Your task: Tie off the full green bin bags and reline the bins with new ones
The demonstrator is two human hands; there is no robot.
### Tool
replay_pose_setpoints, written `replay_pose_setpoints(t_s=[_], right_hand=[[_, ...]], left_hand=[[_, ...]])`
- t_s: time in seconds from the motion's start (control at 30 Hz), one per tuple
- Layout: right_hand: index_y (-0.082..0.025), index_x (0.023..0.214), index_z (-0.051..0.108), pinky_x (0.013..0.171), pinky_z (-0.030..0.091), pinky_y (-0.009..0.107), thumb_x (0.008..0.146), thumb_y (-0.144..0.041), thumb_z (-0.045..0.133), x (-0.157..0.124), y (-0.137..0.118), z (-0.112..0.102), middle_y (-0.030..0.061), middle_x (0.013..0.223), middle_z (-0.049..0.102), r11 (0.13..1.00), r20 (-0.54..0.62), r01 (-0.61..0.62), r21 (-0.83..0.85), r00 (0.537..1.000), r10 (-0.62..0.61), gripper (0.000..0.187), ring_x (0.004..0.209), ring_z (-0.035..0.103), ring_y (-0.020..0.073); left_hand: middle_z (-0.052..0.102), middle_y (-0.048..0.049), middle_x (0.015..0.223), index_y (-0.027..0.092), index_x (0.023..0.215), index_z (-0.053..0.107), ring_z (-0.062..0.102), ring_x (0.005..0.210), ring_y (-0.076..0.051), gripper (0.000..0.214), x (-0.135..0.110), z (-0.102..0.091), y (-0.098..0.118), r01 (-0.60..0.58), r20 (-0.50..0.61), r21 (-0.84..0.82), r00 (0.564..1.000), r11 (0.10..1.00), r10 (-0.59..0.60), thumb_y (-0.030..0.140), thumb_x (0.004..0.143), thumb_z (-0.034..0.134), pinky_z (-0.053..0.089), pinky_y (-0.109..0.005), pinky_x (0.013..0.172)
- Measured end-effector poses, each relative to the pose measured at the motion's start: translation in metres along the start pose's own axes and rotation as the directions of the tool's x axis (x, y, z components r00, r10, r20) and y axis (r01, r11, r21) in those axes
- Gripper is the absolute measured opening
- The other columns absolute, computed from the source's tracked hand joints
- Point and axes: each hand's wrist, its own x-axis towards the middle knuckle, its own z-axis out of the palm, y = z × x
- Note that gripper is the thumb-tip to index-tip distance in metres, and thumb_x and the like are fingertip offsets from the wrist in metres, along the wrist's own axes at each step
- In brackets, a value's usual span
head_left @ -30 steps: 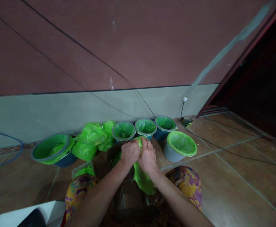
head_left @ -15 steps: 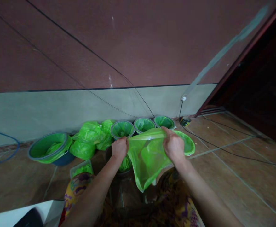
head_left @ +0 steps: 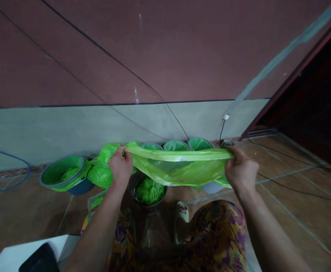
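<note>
A green plastic bag (head_left: 179, 168) is stretched wide between my two hands, its folded top edge pulled nearly straight. My left hand (head_left: 120, 163) pinches the left end of that edge. The right end is gripped by my right hand (head_left: 241, 168), closed around it. Below the bag stands a dark bucket (head_left: 133, 190) with crumpled green plastic (head_left: 149, 191) and a thin white handle or cord in it. Behind the bag, several lined buckets (head_left: 177, 145) stand in a row by the wall, partly covered. A whitish container (head_left: 212, 187) shows under the bag's right part.
To the left stand a large lined blue tub (head_left: 80, 189), full green bags (head_left: 101, 175) and a small clear box (head_left: 93, 202). A white box edge (head_left: 15, 258) with a dark object (head_left: 39, 258) is at lower left. Black cables (head_left: 293, 188) cross the tiles at right.
My hands have moved apart, left hand leftward and right hand rightward. The bag, which hung down between them, is now pulled taut and wide, and the bucket below shows more.
</note>
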Motion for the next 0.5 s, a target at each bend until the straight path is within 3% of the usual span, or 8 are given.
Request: replay_pose_setpoints(t_s=[0.1, 0.17, 0.23, 0.27, 0.3, 0.37, 0.43, 0.5], right_hand=[[-0.018, 0.122, 0.066, 0.086, 0.053, 0.035, 0.074, -0.01, 0.047, -0.001, -0.008, -0.015, 0.0095, 0.111, 0.072, 0.984, -0.342, 0.109, 0.143, 0.938, -0.055, 0.053, 0.097, 0.069, 0.0242], [-0.016, 0.116, 0.068, 0.08, 0.054, 0.034, 0.076, -0.011, 0.046, -0.02, -0.001, 0.001, 0.0114, 0.106, 0.073, 0.974, -0.338, 0.142, 0.176, 0.938, -0.076, 0.046, 0.092, 0.069, 0.0238], [-0.013, 0.106, 0.072, 0.073, 0.055, 0.033, 0.077, -0.014, 0.044, -0.047, 0.014, 0.033, 0.0135, 0.099, 0.075, 0.979, 0.007, 0.124, 0.163, 0.992, -0.127, 0.04, 0.082, 0.071, 0.0245], [-0.012, 0.104, 0.072, 0.07, 0.055, 0.033, 0.077, -0.014, 0.042, -0.061, 0.023, 0.051, 0.014, 0.095, 0.076, 0.989, 0.194, 0.078, 0.129, 0.976, -0.102, 0.041, 0.075, 0.072, 0.0244], [-0.011, 0.104, 0.073, 0.068, 0.054, 0.034, 0.077, -0.014, 0.041, -0.073, 0.03, 0.068, 0.0145, 0.088, 0.076, 0.995, 0.304, 0.021, 0.097, 0.951, -0.049, 0.042, 0.071, 0.071, 0.0251], [-0.011, 0.111, 0.071, 0.069, 0.054, 0.036, 0.08, -0.018, 0.04, -0.092, 0.041, 0.092, 0.0143, 0.086, 0.076, 0.995, 0.403, -0.035, 0.097, 0.915, -0.007, 0.045, 0.074, 0.072, 0.0271], [-0.013, 0.115, 0.07, 0.072, 0.054, 0.036, 0.08, -0.02, 0.039, -0.1, 0.042, 0.102, 0.0136, 0.088, 0.076, 0.989, 0.438, -0.075, 0.129, 0.899, 0.011, 0.047, 0.077, 0.072, 0.0274], [-0.014, 0.116, 0.07, 0.073, 0.054, 0.038, 0.081, -0.023, 0.04, -0.097, 0.037, 0.102, 0.0136, 0.093, 0.076, 0.979, 0.446, -0.113, 0.171, 0.895, 0.025, 0.047, 0.076, 0.072, 0.0272]], left_hand=[[0.073, -0.0072, 0.093, 0.016, 0.108, 0.069, 0.067, 0.084, -0.019, 0.031, 0.002, -0.024, 0.012, -0.124, -0.255, -0.194, 0.964, 0.973, 0.072, 0.023, 0.085, 0.049, 0.049, -0.028, 0.079], [0.073, -0.0073, 0.098, 0.017, 0.105, 0.07, 0.066, 0.089, -0.02, 0.03, -0.008, -0.027, 0.003, -0.134, -0.272, -0.253, 0.96, 0.958, 0.062, 0.024, 0.083, 0.051, 0.048, -0.03, 0.083], [0.073, -0.0055, 0.084, 0.018, 0.095, 0.072, 0.066, 0.076, -0.02, 0.024, -0.022, -0.016, -0.02, -0.022, -0.074, -0.309, 0.997, 0.951, -0.001, 0.024, 0.079, 0.055, 0.05, -0.03, 0.076], [0.072, -0.0043, 0.076, 0.019, 0.089, 0.073, 0.064, 0.068, -0.02, 0.021, -0.029, -0.006, -0.035, 0.085, 0.034, -0.339, 0.996, 0.937, -0.078, 0.022, 0.076, 0.057, 0.049, -0.03, 0.071], [0.07, -0.0036, 0.07, 0.019, 0.082, 0.072, 0.062, 0.063, -0.02, 0.017, -0.035, 0.005, -0.049, 0.197, 0.088, -0.378, 0.98, 0.905, -0.176, 0.022, 0.073, 0.058, 0.049, -0.03, 0.067], [0.071, -0.0028, 0.071, 0.018, 0.077, 0.071, 0.063, 0.065, -0.019, 0.012, -0.042, 0.024, -0.073, 0.35, 0.168, -0.527, 0.936, 0.774, -0.308, 0.021, 0.069, 0.063, 0.049, -0.029, 0.067], [0.069, -0.0007, 0.068, 0.017, 0.074, 0.068, 0.061, 0.061, -0.016, 0.011, -0.045, 0.037, -0.084, 0.492, 0.252, -0.69, 0.851, 0.531, -0.461, 0.021, 0.065, 0.066, 0.049, -0.028, 0.063], [0.066, 0.0018, 0.066, 0.016, 0.072, 0.065, 0.06, 0.058, -0.013, 0.012, -0.043, 0.042, -0.084, 0.555, 0.341, -0.787, 0.754, 0.268, -0.561, 0.018, 0.061, 0.069, 0.049, -0.026, 0.06]])
